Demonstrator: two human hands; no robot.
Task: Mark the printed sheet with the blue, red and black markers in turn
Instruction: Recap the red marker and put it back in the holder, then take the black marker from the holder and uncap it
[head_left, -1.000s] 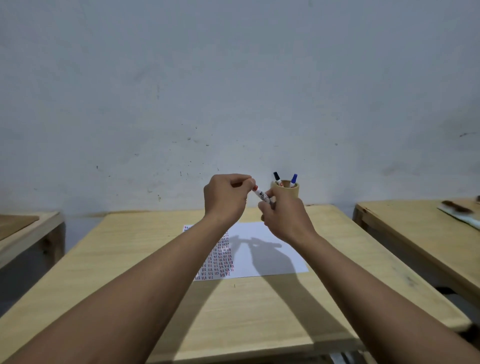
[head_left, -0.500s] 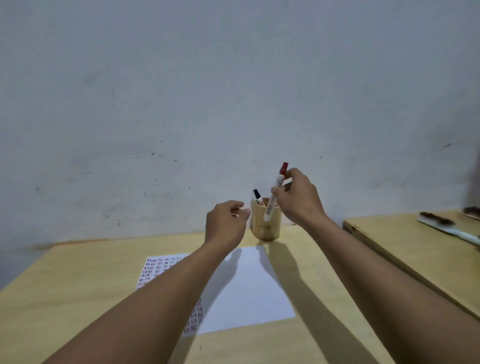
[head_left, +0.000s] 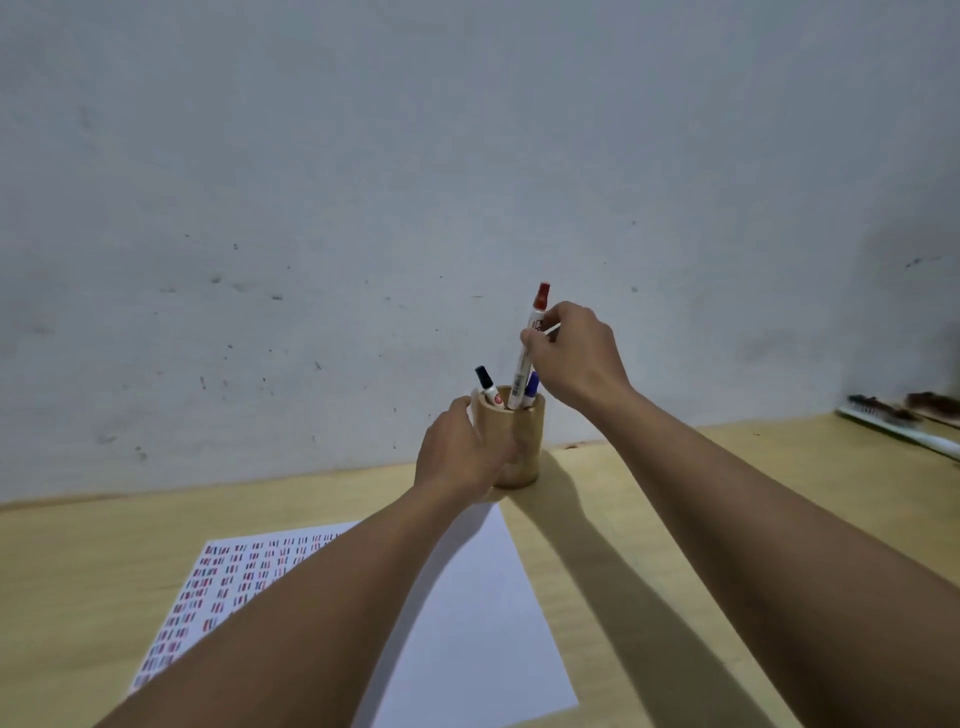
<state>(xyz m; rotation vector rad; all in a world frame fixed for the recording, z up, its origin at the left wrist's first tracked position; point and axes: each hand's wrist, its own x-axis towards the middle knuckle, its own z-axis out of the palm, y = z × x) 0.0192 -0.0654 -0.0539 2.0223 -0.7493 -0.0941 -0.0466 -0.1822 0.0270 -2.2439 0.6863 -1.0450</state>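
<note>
My right hand (head_left: 574, 353) pinches the capped red marker (head_left: 529, 348) upright, its lower end inside the wooden pen cup (head_left: 522, 441). The black marker (head_left: 487, 387) leans at the cup's left and the blue marker (head_left: 531, 389) stands just right of the red one. My left hand (head_left: 460, 449) wraps the cup's left side. The printed sheet (head_left: 467, 613) lies on the wooden table in front of the cup, its left part covered with rows of coloured marks (head_left: 228, 577); my left forearm crosses over it.
The cup stands near the table's (head_left: 78, 582) far edge, close to a grey wall (head_left: 363, 182). A second wooden table (head_left: 810, 447) adjoins on the right, with a white brush-like object (head_left: 904, 423) at its far end.
The red marker was capped between both hands, then carried to the cup and lowered into it. My left hand moved forward and took hold of the cup.
</note>
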